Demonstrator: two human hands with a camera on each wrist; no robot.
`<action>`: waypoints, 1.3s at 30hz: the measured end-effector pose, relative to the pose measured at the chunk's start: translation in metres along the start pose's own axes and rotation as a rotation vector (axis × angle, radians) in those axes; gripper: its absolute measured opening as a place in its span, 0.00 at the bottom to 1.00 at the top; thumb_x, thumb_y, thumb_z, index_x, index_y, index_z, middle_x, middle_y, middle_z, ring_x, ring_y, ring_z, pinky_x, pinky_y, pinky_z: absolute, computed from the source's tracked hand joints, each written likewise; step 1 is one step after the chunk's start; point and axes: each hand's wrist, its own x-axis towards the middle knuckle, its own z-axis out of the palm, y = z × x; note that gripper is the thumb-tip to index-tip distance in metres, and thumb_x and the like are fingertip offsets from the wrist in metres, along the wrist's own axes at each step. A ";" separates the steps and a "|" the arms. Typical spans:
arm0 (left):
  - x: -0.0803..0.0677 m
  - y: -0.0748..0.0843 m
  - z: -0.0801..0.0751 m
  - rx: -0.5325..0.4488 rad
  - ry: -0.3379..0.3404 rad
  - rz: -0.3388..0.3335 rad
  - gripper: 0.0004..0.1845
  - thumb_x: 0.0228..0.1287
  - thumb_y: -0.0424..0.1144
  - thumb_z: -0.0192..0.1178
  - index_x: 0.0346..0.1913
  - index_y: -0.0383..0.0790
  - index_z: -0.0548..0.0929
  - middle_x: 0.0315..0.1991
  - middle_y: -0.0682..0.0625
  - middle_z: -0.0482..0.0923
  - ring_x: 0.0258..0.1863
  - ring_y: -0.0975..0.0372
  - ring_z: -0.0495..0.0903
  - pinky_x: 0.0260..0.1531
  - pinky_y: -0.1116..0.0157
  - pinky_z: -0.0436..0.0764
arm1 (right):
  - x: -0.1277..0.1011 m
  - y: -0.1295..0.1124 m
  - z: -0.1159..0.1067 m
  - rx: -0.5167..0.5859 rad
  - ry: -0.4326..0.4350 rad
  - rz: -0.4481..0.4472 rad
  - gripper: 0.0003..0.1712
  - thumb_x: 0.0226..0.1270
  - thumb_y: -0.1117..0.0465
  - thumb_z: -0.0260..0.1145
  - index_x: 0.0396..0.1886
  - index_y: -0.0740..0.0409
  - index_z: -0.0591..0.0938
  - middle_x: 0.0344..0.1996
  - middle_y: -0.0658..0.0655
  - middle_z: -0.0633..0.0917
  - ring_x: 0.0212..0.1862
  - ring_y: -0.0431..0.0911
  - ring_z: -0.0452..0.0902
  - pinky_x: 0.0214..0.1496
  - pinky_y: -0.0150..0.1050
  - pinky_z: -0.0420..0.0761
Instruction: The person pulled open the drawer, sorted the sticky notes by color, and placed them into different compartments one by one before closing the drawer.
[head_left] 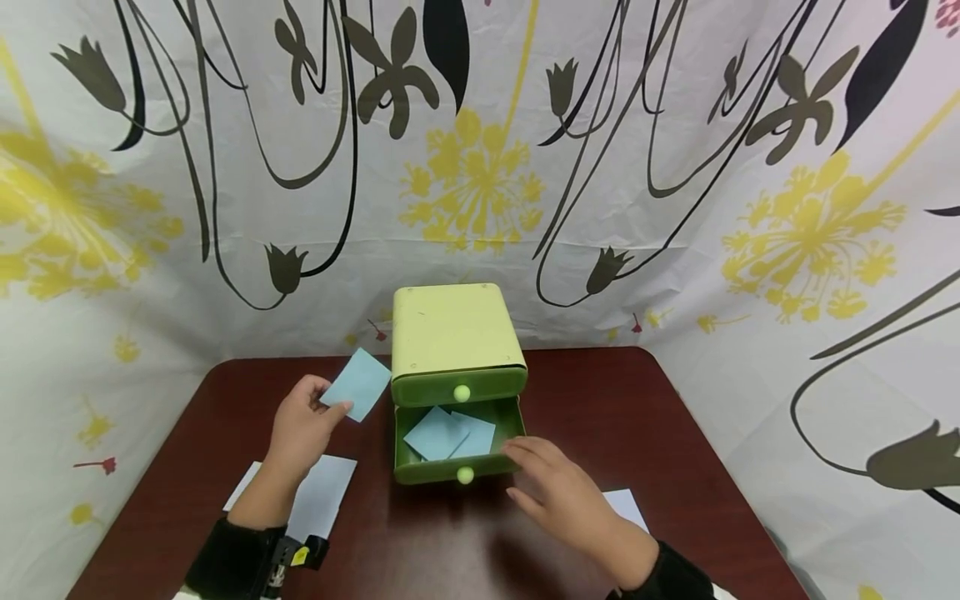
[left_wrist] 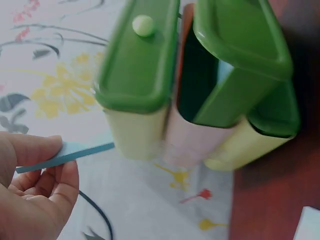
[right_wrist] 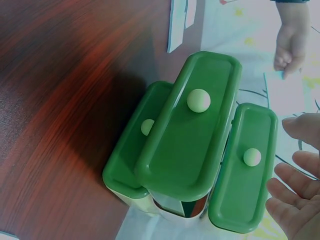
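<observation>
From the head view I see my left hand [head_left: 303, 425] pinching a blue card [head_left: 358, 383] just left of the green drawer box [head_left: 453, 333], two more cards [head_left: 448, 435] in its pulled-out drawer [head_left: 457, 467], which the right wrist view hides, my right hand [head_left: 558, 492] relaxed beside it, white sheets [head_left: 318, 496] on the table [head_left: 637, 417].

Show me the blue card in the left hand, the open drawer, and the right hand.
blue card [head_left: 360, 383], head view, middle of its face.
open drawer [head_left: 450, 472], head view, front wall beside the knob.
right hand [head_left: 562, 496], head view, back of the hand.
</observation>
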 end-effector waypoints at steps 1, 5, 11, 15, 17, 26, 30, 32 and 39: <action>-0.003 0.003 0.000 0.019 0.004 0.021 0.13 0.67 0.32 0.58 0.49 0.30 0.69 0.51 0.34 0.74 0.42 0.51 0.74 0.34 0.63 0.74 | 0.000 0.001 0.000 -0.003 0.004 0.000 0.31 0.55 0.58 0.75 0.59 0.59 0.78 0.56 0.53 0.78 0.59 0.47 0.74 0.53 0.43 0.80; -0.018 0.012 -0.001 0.037 -0.012 0.056 0.13 0.68 0.32 0.58 0.49 0.31 0.69 0.53 0.32 0.73 0.49 0.45 0.77 0.40 0.57 0.79 | -0.003 0.003 0.002 -0.013 0.025 -0.008 0.31 0.54 0.58 0.76 0.59 0.58 0.79 0.56 0.53 0.78 0.58 0.47 0.74 0.52 0.43 0.81; -0.036 0.019 0.015 -0.034 -0.086 0.071 0.10 0.65 0.30 0.61 0.45 0.33 0.72 0.49 0.37 0.77 0.42 0.51 0.79 0.35 0.62 0.79 | -0.006 0.007 0.004 -0.018 0.046 -0.013 0.31 0.53 0.58 0.76 0.58 0.58 0.79 0.56 0.52 0.78 0.58 0.47 0.74 0.52 0.43 0.81; -0.037 0.017 0.042 -0.102 -0.185 0.088 0.09 0.62 0.28 0.63 0.40 0.35 0.72 0.34 0.44 0.74 0.26 0.60 0.70 0.24 0.66 0.71 | -0.007 0.009 0.005 -0.009 0.038 0.003 0.31 0.54 0.58 0.76 0.58 0.59 0.78 0.56 0.52 0.78 0.58 0.47 0.74 0.52 0.43 0.81; -0.035 0.015 0.057 -0.128 -0.235 0.099 0.09 0.62 0.28 0.63 0.39 0.36 0.72 0.30 0.48 0.72 0.25 0.62 0.68 0.25 0.67 0.70 | -0.008 0.010 0.006 -0.005 0.035 0.006 0.31 0.54 0.58 0.76 0.59 0.59 0.78 0.56 0.52 0.78 0.58 0.47 0.74 0.52 0.43 0.81; -0.024 0.012 0.099 -0.168 -0.338 0.176 0.09 0.62 0.27 0.62 0.39 0.35 0.71 0.31 0.48 0.71 0.26 0.61 0.71 0.28 0.64 0.70 | -0.008 0.013 0.009 0.014 0.011 0.034 0.31 0.55 0.58 0.75 0.59 0.59 0.78 0.56 0.53 0.78 0.59 0.47 0.74 0.53 0.43 0.80; -0.017 0.012 0.113 -0.134 -0.386 0.217 0.09 0.63 0.27 0.61 0.38 0.36 0.70 0.31 0.49 0.70 0.27 0.60 0.70 0.27 0.64 0.68 | -0.009 0.014 0.009 0.026 0.006 0.048 0.30 0.55 0.58 0.75 0.58 0.60 0.79 0.55 0.54 0.79 0.58 0.47 0.74 0.52 0.43 0.81; -0.014 0.012 0.121 -0.121 -0.411 0.220 0.09 0.63 0.28 0.62 0.37 0.35 0.70 0.31 0.49 0.71 0.28 0.60 0.69 0.27 0.64 0.69 | -0.010 0.014 0.010 0.031 0.000 0.056 0.30 0.55 0.58 0.75 0.58 0.60 0.79 0.55 0.54 0.79 0.58 0.47 0.74 0.51 0.43 0.81; -0.006 0.014 0.137 -0.174 -0.439 0.109 0.10 0.61 0.27 0.62 0.43 0.30 0.73 0.32 0.46 0.74 0.28 0.59 0.69 0.28 0.64 0.70 | -0.010 0.014 0.012 0.042 -0.030 0.065 0.29 0.56 0.58 0.74 0.59 0.59 0.78 0.55 0.54 0.79 0.58 0.47 0.74 0.52 0.42 0.81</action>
